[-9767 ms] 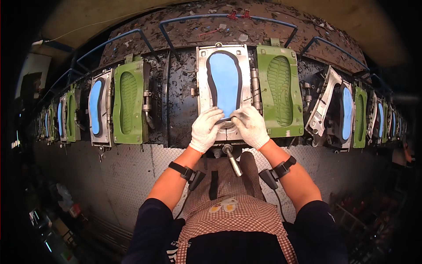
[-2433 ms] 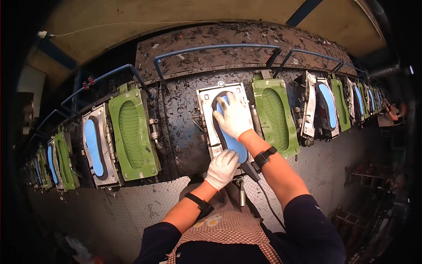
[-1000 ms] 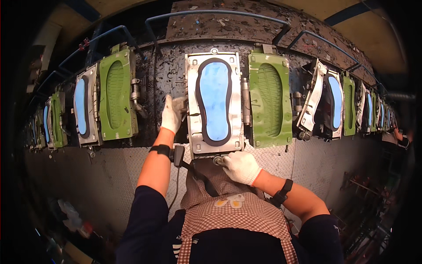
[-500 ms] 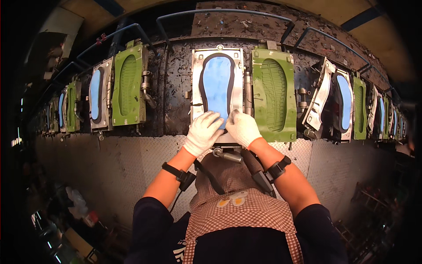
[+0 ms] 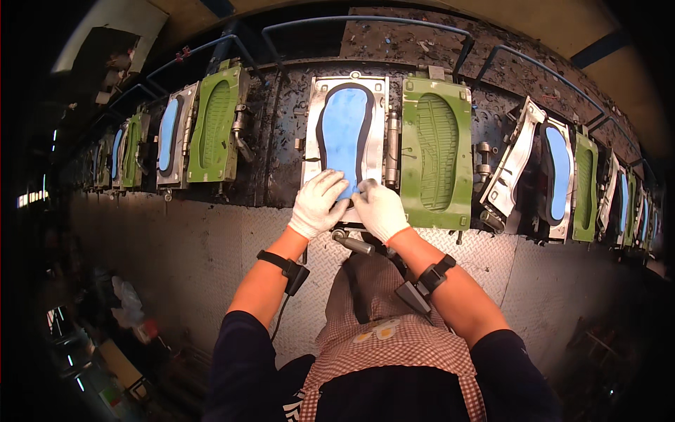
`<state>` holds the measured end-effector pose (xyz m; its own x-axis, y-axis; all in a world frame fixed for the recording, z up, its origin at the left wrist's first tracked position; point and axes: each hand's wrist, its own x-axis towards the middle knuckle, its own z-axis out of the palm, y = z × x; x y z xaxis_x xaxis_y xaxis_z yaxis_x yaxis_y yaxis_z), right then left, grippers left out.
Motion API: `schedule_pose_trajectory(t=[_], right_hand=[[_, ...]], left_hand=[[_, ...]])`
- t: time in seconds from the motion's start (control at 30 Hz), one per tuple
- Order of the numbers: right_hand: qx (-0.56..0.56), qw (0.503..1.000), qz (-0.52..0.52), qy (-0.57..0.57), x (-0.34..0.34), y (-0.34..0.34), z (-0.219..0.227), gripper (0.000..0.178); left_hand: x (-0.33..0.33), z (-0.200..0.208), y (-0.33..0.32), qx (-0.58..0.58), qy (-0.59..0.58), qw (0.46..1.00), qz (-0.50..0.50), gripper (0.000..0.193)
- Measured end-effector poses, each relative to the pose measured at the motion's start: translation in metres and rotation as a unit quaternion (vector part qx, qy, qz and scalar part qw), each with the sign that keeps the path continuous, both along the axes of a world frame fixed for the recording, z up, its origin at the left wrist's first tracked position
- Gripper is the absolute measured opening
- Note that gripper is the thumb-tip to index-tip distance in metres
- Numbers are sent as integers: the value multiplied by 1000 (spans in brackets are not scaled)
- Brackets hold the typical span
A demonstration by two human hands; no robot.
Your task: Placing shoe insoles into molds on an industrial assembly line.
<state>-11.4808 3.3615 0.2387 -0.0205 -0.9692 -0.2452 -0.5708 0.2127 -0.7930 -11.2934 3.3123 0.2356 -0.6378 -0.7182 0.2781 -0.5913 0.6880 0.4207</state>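
A blue shoe insole (image 5: 345,119) with a black border lies in an open silver metal mould (image 5: 380,105), toe end away from me. Both my hands wear white knit gloves and rest at its near, heel end. My left hand (image 5: 320,204) lies over the heel's left side, its fingers stretched across the blue surface. At the heel's right edge, my right hand (image 5: 381,212) has its fingers bent and drawn together; whatever is between them is hidden. The hands partly cover the heel. Hinged to the mould's right side is a green sole-shaped mould half (image 5: 436,155).
Similar moulds with blue insoles stand in a row on both sides, such as a silver mould (image 5: 171,141) at left and a tilted silver frame (image 5: 512,165) at right. A blue rail (image 5: 365,19) runs behind. A metal handle (image 5: 355,243) sticks out below my hands, above patterned floor plate (image 5: 464,264).
The view has shifted, and the side moulds sit differently in it. My right hand's fingers have moved slightly along the heel edge. Both hands remain at the heel.
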Motion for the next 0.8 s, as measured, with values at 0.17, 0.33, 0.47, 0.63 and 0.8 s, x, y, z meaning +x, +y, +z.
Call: schedule_pose_trajectory(t=[0.17, 0.33, 0.47, 0.63, 0.8], right_hand=[[-69, 991, 66, 97, -4, -3, -11, 24], [108, 989, 93, -27, -48, 53, 25, 27], [244, 967, 67, 0, -98, 132, 34, 31], [457, 834, -277, 137, -215, 334, -63, 74], [506, 744, -430, 72, -245, 384, -51, 64]], left_hand=[[-9, 2, -5, 31, 19, 999, -22, 45], [-33, 7, -55, 16, -95, 995, -20, 52], [-74, -4, -134, -30, -147, 988, 27, 56], [-131, -7, -171, 43, -118, 992, -1, 43], [-112, -20, -179, -40, -124, 991, 42, 29]])
